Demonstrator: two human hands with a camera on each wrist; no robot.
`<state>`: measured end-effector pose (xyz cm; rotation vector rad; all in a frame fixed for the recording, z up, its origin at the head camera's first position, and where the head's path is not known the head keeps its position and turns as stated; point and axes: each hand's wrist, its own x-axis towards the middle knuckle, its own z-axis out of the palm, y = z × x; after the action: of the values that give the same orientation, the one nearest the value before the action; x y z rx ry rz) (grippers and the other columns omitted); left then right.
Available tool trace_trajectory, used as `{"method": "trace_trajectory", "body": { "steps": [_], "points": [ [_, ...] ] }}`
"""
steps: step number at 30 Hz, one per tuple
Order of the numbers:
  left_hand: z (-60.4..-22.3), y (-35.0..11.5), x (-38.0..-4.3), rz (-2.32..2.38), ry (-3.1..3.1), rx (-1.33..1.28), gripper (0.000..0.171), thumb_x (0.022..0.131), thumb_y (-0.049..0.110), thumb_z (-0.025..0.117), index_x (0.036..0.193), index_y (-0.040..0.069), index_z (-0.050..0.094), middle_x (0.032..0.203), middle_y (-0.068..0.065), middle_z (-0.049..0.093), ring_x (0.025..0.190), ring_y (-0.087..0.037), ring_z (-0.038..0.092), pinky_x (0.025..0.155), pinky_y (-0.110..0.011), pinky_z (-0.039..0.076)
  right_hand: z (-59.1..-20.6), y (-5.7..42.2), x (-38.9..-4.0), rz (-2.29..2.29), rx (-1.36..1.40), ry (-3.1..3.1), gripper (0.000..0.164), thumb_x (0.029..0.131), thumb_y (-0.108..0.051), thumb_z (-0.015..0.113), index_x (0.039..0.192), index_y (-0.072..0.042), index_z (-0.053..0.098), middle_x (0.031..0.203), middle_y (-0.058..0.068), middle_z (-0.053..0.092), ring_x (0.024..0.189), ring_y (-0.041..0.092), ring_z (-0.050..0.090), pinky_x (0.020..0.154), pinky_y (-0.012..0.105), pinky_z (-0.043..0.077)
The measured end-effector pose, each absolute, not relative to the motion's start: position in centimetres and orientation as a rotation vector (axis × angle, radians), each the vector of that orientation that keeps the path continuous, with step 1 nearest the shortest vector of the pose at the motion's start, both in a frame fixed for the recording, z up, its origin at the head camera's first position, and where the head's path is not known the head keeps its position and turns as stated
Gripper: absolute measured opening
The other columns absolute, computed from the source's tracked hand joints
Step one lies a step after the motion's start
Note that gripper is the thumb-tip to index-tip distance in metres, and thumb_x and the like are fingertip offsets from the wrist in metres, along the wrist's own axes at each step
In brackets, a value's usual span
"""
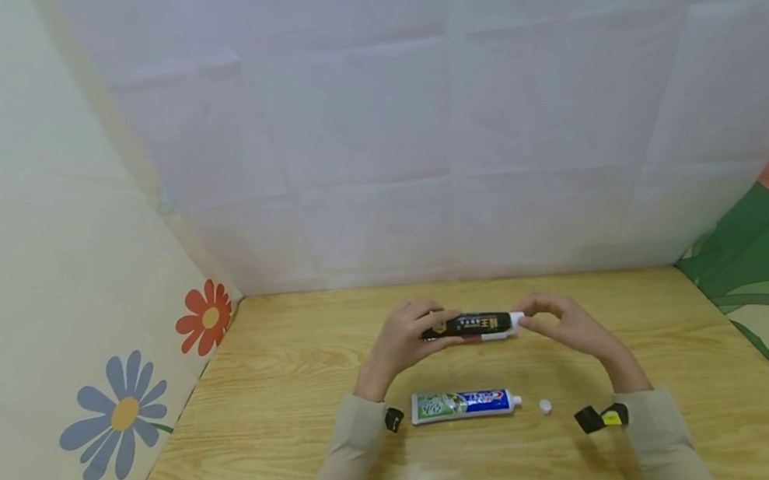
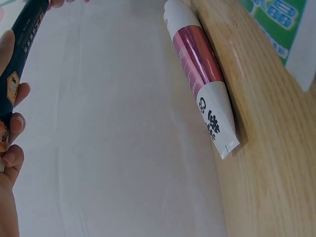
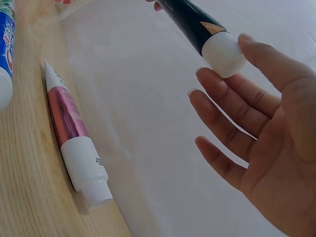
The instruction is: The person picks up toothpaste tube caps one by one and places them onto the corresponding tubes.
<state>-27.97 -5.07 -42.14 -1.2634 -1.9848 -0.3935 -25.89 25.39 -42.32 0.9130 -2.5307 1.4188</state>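
Above the table, my left hand (image 1: 405, 341) grips a black toothpaste tube (image 1: 474, 324) round its body, the capped end pointing right. With thumb and forefinger my right hand (image 3: 276, 113) pinches the tube's white cap (image 3: 223, 53), while its other fingers spread loosely below. A pink-and-white toothpaste tube (image 2: 200, 64) lies on the table under the black one, its white cap on; the head view shows only a strip of it. Nearer the body, a green-and-blue toothpaste tube (image 1: 465, 404) lies with its nozzle uncovered. A small white cap (image 1: 546, 407) sits just right of that nozzle.
The wooden table (image 1: 289, 406) meets a white sheet (image 1: 375, 155) at its back edge. Printed flowers decorate the left wall (image 1: 17, 294), and large green leaves (image 1: 759, 255) the right side. Black straps (image 1: 589, 419) hang at the wrists.
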Motion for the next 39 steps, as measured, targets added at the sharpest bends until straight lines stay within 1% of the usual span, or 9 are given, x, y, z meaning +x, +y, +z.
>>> {"method": "trace_trajectory", "body": {
  "steps": [3, 6, 11, 19, 27, 31, 34, 37, 39],
  "points": [
    [-42.1, -5.1, -28.0, -0.395, -1.977, -1.265, 0.043, 0.076, 0.042, 0.073, 0.113, 0.020, 0.067, 0.095, 0.004, 0.063, 0.078, -0.006, 0.056, 0.070, -0.021, 0.047, -42.3, 25.2, -25.9, 1.399, 0.898, -2.540, 0.012, 0.092, -0.017, 0.058, 0.102, -0.015, 0.065, 0.100, -0.001, 0.064, 0.094, 0.009, 0.057, 0.091, 0.054, 0.040],
    [-42.1, -5.1, -28.0, -0.394, -1.971, -1.266, 0.046, 0.072, 0.040, 0.077, 0.113, 0.020, 0.067, 0.095, 0.004, 0.064, 0.079, -0.006, 0.057, 0.070, -0.021, 0.047, -42.2, 25.1, -25.8, 1.367, 0.879, -2.559, 0.011, 0.093, -0.016, 0.057, 0.099, -0.013, 0.065, 0.098, -0.001, 0.064, 0.094, 0.007, 0.056, 0.089, 0.048, 0.042],
    [-42.1, -5.1, -27.9, -0.397, -1.968, -1.271, 0.045, 0.074, 0.041, 0.075, 0.113, 0.019, 0.067, 0.095, 0.003, 0.064, 0.080, -0.007, 0.058, 0.070, -0.020, 0.047, -41.2, 24.6, -25.0, 1.341, 0.865, -2.576, 0.011, 0.093, -0.011, 0.055, 0.096, -0.009, 0.065, 0.096, 0.002, 0.064, 0.093, 0.006, 0.055, 0.085, 0.042, 0.044],
    [-42.2, -5.1, -27.9, -0.396, -1.969, -1.279, 0.043, 0.077, 0.043, 0.072, 0.114, 0.020, 0.067, 0.095, 0.004, 0.064, 0.079, -0.006, 0.058, 0.070, -0.020, 0.047, -39.4, 23.8, -23.8, 1.295, 0.864, -2.599, 0.014, 0.094, -0.010, 0.052, 0.089, -0.009, 0.065, 0.092, 0.002, 0.064, 0.090, 0.007, 0.056, 0.084, 0.043, 0.043],
    [-42.3, -5.1, -27.9, -0.390, -1.951, -1.286, 0.042, 0.080, 0.045, 0.068, 0.114, 0.019, 0.067, 0.094, 0.004, 0.064, 0.075, -0.005, 0.056, 0.068, -0.020, 0.047, -41.7, 24.6, -25.4, 1.266, 0.877, -2.581, 0.018, 0.096, -0.013, 0.049, 0.086, -0.015, 0.064, 0.092, -0.002, 0.064, 0.090, 0.008, 0.056, 0.085, 0.043, 0.043],
    [-42.3, -5.1, -27.9, -0.387, -1.950, -1.285, 0.042, 0.081, 0.045, 0.067, 0.114, 0.019, 0.067, 0.093, 0.004, 0.064, 0.074, -0.005, 0.056, 0.068, -0.020, 0.047, -40.8, 24.2, -24.6, 1.253, 0.907, -2.569, 0.021, 0.097, -0.009, 0.048, 0.084, -0.013, 0.064, 0.092, 0.000, 0.064, 0.089, 0.008, 0.057, 0.084, 0.044, 0.045],
    [-42.3, -5.1, -27.8, -0.388, -1.950, -1.284, 0.042, 0.081, 0.045, 0.067, 0.114, 0.019, 0.067, 0.094, 0.004, 0.064, 0.075, -0.005, 0.056, 0.068, -0.020, 0.047, -40.5, 24.1, -24.4, 1.242, 0.936, -2.556, 0.022, 0.097, -0.007, 0.047, 0.083, -0.013, 0.063, 0.091, 0.000, 0.064, 0.089, 0.007, 0.057, 0.082, 0.042, 0.046],
    [-42.3, -5.2, -27.8, -0.388, -1.953, -1.280, 0.042, 0.080, 0.045, 0.068, 0.114, 0.020, 0.067, 0.095, 0.004, 0.064, 0.077, -0.005, 0.057, 0.068, -0.020, 0.047, -41.3, 24.4, -25.0, 1.214, 0.933, -2.557, 0.023, 0.097, -0.008, 0.045, 0.086, -0.015, 0.064, 0.092, -0.002, 0.065, 0.089, 0.005, 0.057, 0.082, 0.038, 0.047],
    [-42.2, -5.2, -27.8, -0.384, -1.954, -1.277, 0.042, 0.079, 0.045, 0.069, 0.114, 0.020, 0.067, 0.095, 0.003, 0.064, 0.079, -0.006, 0.058, 0.069, -0.020, 0.048, -41.9, 24.6, -25.4, 1.208, 0.924, -2.558, 0.023, 0.098, -0.009, 0.045, 0.091, -0.015, 0.065, 0.095, -0.003, 0.066, 0.091, 0.005, 0.058, 0.084, 0.038, 0.047]
  ]
}}
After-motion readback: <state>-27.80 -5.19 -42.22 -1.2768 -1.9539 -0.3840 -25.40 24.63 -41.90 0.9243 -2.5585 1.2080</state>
